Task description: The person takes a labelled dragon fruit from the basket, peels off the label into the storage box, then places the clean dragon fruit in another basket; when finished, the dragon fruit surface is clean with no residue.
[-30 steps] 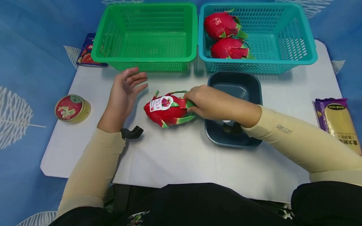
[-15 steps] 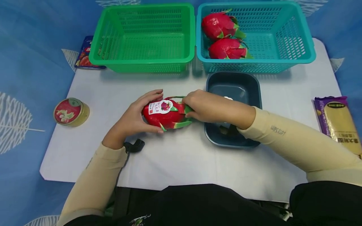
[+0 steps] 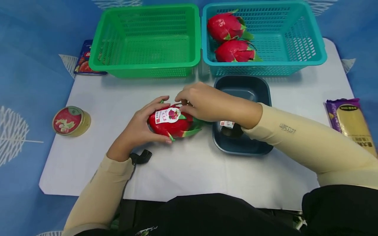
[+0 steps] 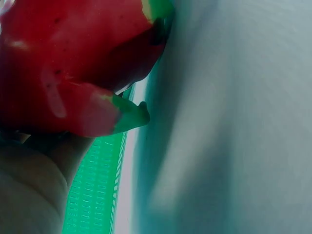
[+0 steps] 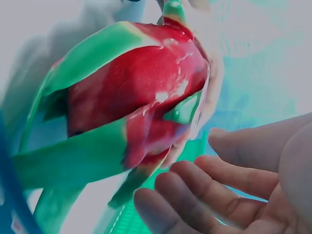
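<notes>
A red dragon fruit (image 3: 186,126) with green-tipped scales lies on the white table in the head view. A white label (image 3: 168,115) with a fruit picture is on its upper side. My left hand (image 3: 141,126) grips its rounded end, fingers behind and thumb in front. Above the label's right end is my right hand (image 3: 200,101), thumb and index finger near the label's edge. The right wrist view shows the right hand's fingers (image 5: 195,190) loosely bent, apart from the dragon fruit (image 5: 131,83). In the left wrist view the dragon fruit (image 4: 73,58) fills the upper left.
A dark blue tray (image 3: 242,149) sits under my right wrist, with a small white label (image 3: 227,124) partly hidden there. Behind are a green basket (image 3: 144,67) and a turquoise basket (image 3: 283,64) with two dragon fruits. A round tin (image 3: 72,121) and noodle-like packet (image 3: 351,123) flank them.
My left hand has come down and right onto the dragon fruit and grips it. My right hand has let go of its leafy end and moved left towards the label.
</notes>
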`<state>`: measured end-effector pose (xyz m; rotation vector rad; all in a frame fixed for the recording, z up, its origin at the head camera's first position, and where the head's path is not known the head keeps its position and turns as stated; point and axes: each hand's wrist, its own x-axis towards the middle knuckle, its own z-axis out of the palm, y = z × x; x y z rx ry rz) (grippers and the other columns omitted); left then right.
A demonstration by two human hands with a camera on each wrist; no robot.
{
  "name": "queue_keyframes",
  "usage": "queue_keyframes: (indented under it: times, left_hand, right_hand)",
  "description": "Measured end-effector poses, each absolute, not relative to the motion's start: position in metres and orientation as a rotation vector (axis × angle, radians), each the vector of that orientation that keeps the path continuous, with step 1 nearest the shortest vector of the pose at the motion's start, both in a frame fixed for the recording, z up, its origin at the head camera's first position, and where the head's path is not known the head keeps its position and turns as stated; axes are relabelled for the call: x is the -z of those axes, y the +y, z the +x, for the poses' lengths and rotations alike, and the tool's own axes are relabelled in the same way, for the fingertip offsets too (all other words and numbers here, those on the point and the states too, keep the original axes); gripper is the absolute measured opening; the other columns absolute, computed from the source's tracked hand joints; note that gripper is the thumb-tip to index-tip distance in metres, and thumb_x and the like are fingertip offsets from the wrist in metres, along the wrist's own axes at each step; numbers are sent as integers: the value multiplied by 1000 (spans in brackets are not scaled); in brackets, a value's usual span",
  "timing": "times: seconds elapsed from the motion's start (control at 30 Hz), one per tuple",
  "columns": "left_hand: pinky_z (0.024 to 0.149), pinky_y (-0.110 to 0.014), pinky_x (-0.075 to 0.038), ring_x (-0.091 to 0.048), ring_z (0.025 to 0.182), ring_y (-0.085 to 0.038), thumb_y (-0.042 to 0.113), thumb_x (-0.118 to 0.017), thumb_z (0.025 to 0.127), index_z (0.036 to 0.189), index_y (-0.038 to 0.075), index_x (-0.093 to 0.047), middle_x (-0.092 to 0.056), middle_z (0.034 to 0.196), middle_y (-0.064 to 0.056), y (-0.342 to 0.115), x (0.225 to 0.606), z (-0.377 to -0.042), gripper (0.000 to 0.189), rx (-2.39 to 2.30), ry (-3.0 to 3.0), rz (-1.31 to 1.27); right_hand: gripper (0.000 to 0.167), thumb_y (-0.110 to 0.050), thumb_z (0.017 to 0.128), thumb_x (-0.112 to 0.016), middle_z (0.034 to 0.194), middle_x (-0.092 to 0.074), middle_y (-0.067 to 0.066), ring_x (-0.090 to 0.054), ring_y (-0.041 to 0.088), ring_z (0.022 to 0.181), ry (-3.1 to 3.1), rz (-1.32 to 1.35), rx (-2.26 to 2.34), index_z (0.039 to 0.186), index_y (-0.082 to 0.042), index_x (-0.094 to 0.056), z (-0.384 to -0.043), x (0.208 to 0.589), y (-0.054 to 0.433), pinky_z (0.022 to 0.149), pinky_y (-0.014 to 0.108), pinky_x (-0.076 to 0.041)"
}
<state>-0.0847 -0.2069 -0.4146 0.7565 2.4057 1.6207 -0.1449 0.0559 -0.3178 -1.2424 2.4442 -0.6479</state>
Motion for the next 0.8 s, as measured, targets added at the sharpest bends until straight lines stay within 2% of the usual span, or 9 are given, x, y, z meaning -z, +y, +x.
queue_keyframes:
  times: [0.17,0.3,0.47,0.63,0.8]
  left_hand:
    - [108,-34,-49,-34,150,-29,10,-105,64,147,11,-59,-40,164,-6,-207,415,-82,95,-1626,2407,764]
    - [108,-35,-49,-35,149,-31,9,-105,63,148,10,-59,-39,164,-5,-206,413,-81,96,-1632,2399,780]
    - [107,-33,-49,-37,148,-34,7,-105,61,147,8,-58,-39,164,-8,-203,412,-81,98,-1633,2393,824]
    - [108,-33,-48,-38,147,-30,9,-105,62,148,10,-58,-38,164,-6,-202,414,-81,98,-1627,2388,840]
    - [106,-33,-50,-39,146,-22,6,-104,63,150,13,-57,-37,165,0,-203,416,-81,99,-1624,2383,835]
  right_hand:
    - [26,-15,97,-77,114,-74,8,-65,23,106,2422,-1251,660,121,-4,-77,-144,319,46,94,36,-54]
    - [16,-15,96,-79,100,-75,3,-65,19,93,2406,-1264,701,109,-6,-79,-145,321,44,86,33,-54]
    - [11,-17,95,-81,88,-73,-2,-65,14,81,2382,-1236,790,100,-7,-77,-145,324,45,77,30,-54]
    - [10,-15,97,-79,79,-69,-4,-63,15,76,2384,-1207,869,92,-8,-74,-141,326,46,71,29,-53]
    - [11,-17,95,-81,82,-70,-4,-63,13,78,2412,-1263,893,91,-10,-73,-132,321,47,72,25,-54]
